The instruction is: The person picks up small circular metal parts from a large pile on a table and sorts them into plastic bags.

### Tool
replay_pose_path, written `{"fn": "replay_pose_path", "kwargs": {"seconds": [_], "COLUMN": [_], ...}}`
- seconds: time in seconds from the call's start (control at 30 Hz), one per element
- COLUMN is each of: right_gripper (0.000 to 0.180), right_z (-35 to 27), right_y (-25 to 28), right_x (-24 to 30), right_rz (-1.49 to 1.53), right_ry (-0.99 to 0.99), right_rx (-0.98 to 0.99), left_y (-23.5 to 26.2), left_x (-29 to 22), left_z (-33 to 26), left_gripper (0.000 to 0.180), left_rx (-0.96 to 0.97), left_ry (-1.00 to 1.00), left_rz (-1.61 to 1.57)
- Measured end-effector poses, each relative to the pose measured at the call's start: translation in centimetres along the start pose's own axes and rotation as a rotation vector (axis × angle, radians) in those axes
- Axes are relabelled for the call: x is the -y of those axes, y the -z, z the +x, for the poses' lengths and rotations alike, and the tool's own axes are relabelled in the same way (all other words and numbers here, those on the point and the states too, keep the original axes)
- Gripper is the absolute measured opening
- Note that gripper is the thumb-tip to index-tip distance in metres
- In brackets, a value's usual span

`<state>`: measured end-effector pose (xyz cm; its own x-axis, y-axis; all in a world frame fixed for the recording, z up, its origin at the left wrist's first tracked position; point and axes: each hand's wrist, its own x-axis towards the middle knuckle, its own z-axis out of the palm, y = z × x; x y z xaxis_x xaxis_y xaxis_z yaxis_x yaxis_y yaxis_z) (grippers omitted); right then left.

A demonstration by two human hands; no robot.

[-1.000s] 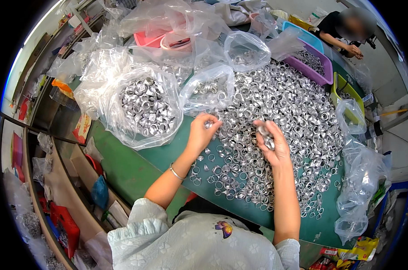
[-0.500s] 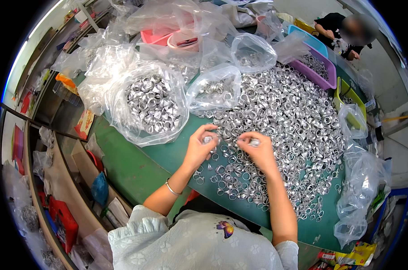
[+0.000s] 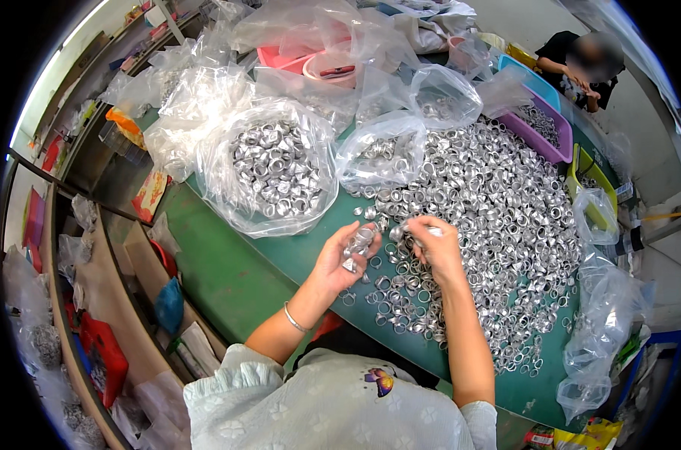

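Note:
A wide heap of silver-coloured metal rings (image 3: 498, 225) covers the green table (image 3: 269, 259) in front of me. My left hand (image 3: 339, 261) is turned palm up at the heap's near left edge, its fingers curled round several rings (image 3: 360, 241). Just to its right, my right hand (image 3: 444, 251) is closed in a pinch over the heap. At its fingertips is a silver ring (image 3: 397, 232), and something shiny shows between its fingers. A clear plastic bag (image 3: 318, 199) full of rings stands open beyond my left hand. A smaller bag (image 3: 348, 169) of rings lies beside it.
A purple basket (image 3: 562, 150) of rings, a yellow-green basket (image 3: 610, 202) and a blue basket (image 3: 539, 84) line the far right. Crumpled plastic (image 3: 599, 330) lies along the right edge. Shelving (image 3: 78, 300) stands at left. Another person (image 3: 573, 71) sits at the far right.
My left hand has turned palm up and opened a little, showing the rings in it. The right hand has moved slightly right in the picture. The whole view has shifted a little.

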<state>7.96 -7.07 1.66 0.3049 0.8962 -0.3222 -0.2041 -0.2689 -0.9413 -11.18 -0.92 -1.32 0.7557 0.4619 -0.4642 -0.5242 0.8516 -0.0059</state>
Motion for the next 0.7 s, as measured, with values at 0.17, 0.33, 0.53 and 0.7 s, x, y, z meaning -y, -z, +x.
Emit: {"fn": "replay_pose_path", "kwargs": {"seconds": [0.17, 0.33, 0.53, 0.7], "right_gripper": [0.015, 0.013, 0.018, 0.021], "right_z": [-1.7, -3.3, -5.5, -6.7], "right_y": [2.1, -0.6, -3.3, -3.5], "right_x": [-1.0, -1.8, -2.4, -2.1], "right_rz": [0.932, 1.014, 0.57, -0.495], "right_ry": [-0.207, 0.112, 0.426, 0.821], "right_rx": [0.102, -0.201, -0.509, -0.504], "left_y": [-1.1, -2.2, -2.1, -2.7], "left_x": [4.1, 7.8, 11.5, 11.7], "left_z": [0.6, 1.9, 2.1, 0.9], "left_gripper": [0.023, 0.018, 0.035, 0.031], "left_rx": [0.111, 0.194, 0.208, 0.191], "left_ry": [-0.079, -0.245, -0.426, -0.427], "left_rz": [-0.27, -0.098, 0.337, 0.354]}}
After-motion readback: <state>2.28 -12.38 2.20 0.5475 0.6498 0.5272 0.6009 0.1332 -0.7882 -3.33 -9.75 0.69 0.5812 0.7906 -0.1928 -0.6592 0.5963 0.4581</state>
